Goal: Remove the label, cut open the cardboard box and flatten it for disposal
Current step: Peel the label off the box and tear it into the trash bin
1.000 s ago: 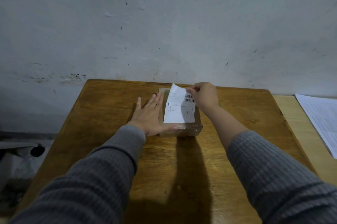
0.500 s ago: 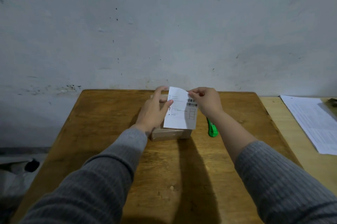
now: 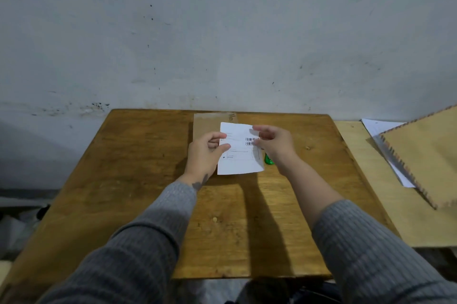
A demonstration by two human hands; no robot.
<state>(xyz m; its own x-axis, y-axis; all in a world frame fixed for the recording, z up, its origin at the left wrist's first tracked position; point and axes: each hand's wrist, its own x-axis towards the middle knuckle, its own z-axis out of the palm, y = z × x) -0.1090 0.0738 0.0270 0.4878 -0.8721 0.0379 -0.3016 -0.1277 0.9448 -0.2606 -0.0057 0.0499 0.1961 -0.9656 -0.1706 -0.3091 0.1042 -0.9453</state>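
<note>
The white shipping label (image 3: 238, 155) with barcodes is off the box and held up in front of it. My left hand (image 3: 206, 155) pinches the label's left edge between thumb and fingers. My right hand (image 3: 274, 144) is at the label's right edge, its fingers spread and blurred; its grip is unclear. The brown cardboard box (image 3: 210, 121) sits on the wooden table (image 3: 138, 175) near the wall, mostly hidden behind the label and my hands. A green cutter (image 3: 268, 159) pokes out beside my right wrist.
The grey wall rises right behind the table. To the right stands a lighter table (image 3: 366, 204) with white papers (image 3: 380, 128) and a plywood panel (image 3: 425, 155) with notched edges. Dark clutter lies on the floor at the left.
The label has come fully off the box. My left hand left the box and took the label's left edge. My right hand's fingers loosened at the right edge. The view shifted down.
</note>
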